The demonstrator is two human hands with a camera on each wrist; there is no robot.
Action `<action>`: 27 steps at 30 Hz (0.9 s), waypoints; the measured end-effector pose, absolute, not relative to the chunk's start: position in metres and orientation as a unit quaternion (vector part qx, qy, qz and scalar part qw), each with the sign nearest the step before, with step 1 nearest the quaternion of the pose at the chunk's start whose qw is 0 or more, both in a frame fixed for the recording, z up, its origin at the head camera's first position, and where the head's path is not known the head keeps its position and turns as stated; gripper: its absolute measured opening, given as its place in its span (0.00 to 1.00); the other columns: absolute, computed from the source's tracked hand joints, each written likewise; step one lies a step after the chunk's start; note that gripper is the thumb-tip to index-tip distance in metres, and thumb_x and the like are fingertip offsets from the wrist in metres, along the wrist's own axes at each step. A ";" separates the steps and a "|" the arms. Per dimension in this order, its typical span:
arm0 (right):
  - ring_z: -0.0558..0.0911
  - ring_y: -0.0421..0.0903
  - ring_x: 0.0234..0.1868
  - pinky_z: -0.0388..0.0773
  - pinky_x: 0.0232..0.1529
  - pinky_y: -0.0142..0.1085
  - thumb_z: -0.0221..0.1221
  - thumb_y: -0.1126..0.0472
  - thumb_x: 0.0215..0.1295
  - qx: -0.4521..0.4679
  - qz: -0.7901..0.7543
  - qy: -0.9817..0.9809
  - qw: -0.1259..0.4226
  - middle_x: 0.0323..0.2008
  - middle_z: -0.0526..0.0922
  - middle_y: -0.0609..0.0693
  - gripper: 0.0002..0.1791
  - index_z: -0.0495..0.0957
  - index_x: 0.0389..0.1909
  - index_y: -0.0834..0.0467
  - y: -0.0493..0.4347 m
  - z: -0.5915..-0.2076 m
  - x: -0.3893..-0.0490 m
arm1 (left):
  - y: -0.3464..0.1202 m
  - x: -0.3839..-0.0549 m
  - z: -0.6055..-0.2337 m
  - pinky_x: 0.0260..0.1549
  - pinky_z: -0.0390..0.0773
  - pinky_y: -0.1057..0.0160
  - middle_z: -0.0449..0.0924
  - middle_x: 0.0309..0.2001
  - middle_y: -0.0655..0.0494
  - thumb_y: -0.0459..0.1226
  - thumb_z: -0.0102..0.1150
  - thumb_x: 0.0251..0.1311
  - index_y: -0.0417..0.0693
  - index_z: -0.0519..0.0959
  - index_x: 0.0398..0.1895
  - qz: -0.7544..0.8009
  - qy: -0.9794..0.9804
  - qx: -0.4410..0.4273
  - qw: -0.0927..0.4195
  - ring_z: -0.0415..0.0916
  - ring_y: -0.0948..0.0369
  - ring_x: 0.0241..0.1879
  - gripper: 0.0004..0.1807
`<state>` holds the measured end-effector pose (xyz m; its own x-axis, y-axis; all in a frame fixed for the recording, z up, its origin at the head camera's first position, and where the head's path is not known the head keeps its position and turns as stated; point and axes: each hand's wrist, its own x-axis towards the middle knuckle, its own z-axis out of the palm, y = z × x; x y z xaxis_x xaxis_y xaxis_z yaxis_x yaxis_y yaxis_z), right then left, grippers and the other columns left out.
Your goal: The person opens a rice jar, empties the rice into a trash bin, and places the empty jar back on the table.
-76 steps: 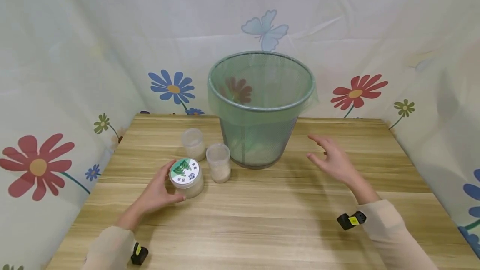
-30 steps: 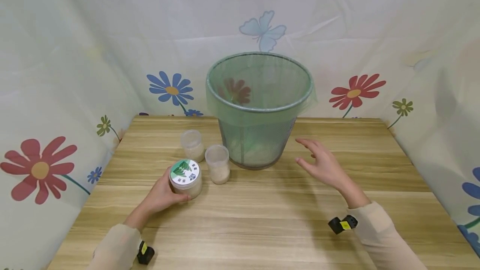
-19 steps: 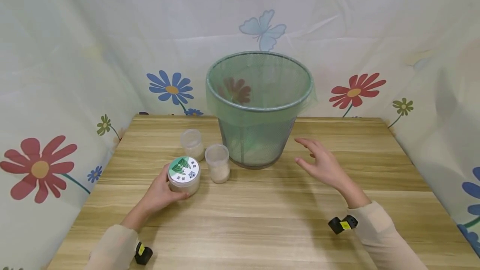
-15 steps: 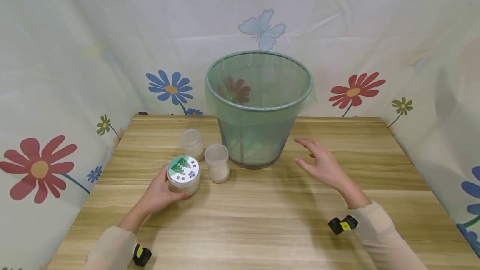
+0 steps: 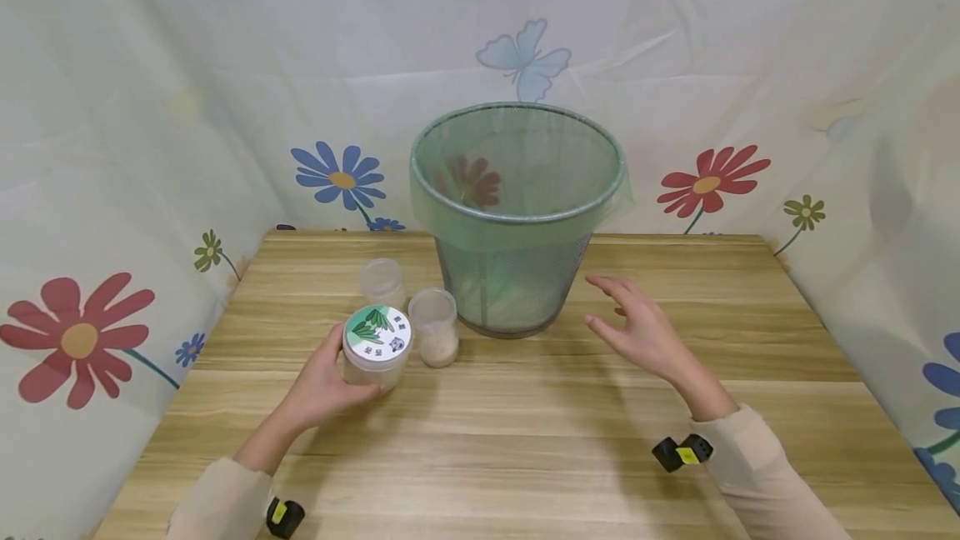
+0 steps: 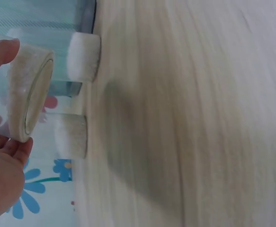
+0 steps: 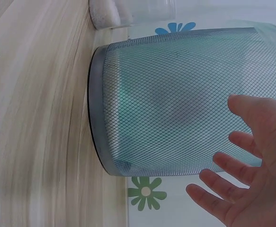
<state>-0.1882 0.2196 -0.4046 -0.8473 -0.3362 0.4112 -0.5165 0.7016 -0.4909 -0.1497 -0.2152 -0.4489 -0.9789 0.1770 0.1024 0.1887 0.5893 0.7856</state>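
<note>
My left hand grips a round clear plastic jar whose lid bears a white and green label with leaves. In the left wrist view the pale-filled jar hangs off the table, its base showing and a shadow below. Thumb and fingers lie on opposite sides of it. Just behind stand two clear plastic cups, a nearer one and a farther one, each with white grainy stuff at the bottom. My right hand, fingers loosely spread and holding nothing, hovers right of the mesh bin.
The wire-mesh waste bin is lined with a thin green bag folded over its rim and stands at the back middle of the wooden table. White curtains with printed flowers close off the back and sides.
My left hand has closed round the jar, lifted it off the table and shifted it slightly right. Earlier my right hand moved a little left; since then it has barely moved.
</note>
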 end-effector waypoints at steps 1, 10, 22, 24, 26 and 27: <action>0.73 0.57 0.52 0.78 0.42 0.51 0.63 0.63 0.56 0.233 0.308 -0.911 0.148 0.53 0.73 0.61 0.29 0.68 0.59 0.63 0.219 -0.404 -0.188 | -0.214 -0.149 -0.448 0.59 0.58 0.37 0.66 0.61 0.47 0.44 0.78 0.30 0.48 0.55 0.67 -0.441 -0.892 -0.101 0.006 0.61 0.47 0.62 0.57; 0.74 0.57 0.50 0.78 0.43 0.51 0.63 0.63 0.56 0.230 0.315 -0.909 0.149 0.52 0.74 0.61 0.28 0.68 0.59 0.63 0.211 -0.398 -0.184 | -0.206 -0.146 -0.432 0.56 0.63 0.38 0.67 0.59 0.47 0.42 0.77 0.31 0.46 0.55 0.67 -0.419 -0.901 -0.110 0.031 0.64 0.48 0.60 0.56; 0.77 0.55 0.47 0.80 0.39 0.47 0.63 0.63 0.55 0.230 0.327 -0.902 0.163 0.51 0.75 0.60 0.28 0.69 0.57 0.63 0.198 -0.390 -0.181 | -0.192 -0.142 -0.408 0.56 0.64 0.40 0.64 0.62 0.48 0.45 0.77 0.31 0.49 0.55 0.68 -0.406 -0.903 -0.126 0.063 0.64 0.49 0.60 0.56; 0.77 0.54 0.47 0.80 0.39 0.46 0.63 0.63 0.55 0.231 0.328 -0.901 0.164 0.51 0.75 0.60 0.28 0.69 0.57 0.62 0.196 -0.387 -0.180 | -0.189 -0.142 -0.405 0.55 0.66 0.40 0.65 0.61 0.50 0.45 0.78 0.31 0.49 0.57 0.67 -0.404 -0.902 -0.135 0.072 0.65 0.50 0.59 0.55; 0.77 0.53 0.47 0.81 0.40 0.45 0.63 0.63 0.55 0.233 0.330 -0.899 0.167 0.51 0.75 0.59 0.28 0.69 0.57 0.62 0.193 -0.384 -0.178 | -0.185 -0.142 -0.402 0.54 0.67 0.41 0.66 0.60 0.51 0.44 0.78 0.30 0.50 0.58 0.66 -0.400 -0.901 -0.144 0.082 0.65 0.51 0.58 0.54; 0.77 0.53 0.47 0.81 0.40 0.44 0.63 0.63 0.55 0.233 0.333 -0.898 0.169 0.51 0.75 0.59 0.27 0.70 0.57 0.62 0.192 -0.382 -0.178 | -0.184 -0.142 -0.400 0.54 0.68 0.42 0.66 0.60 0.52 0.44 0.78 0.30 0.51 0.59 0.65 -0.397 -0.901 -0.149 0.086 0.66 0.51 0.58 0.54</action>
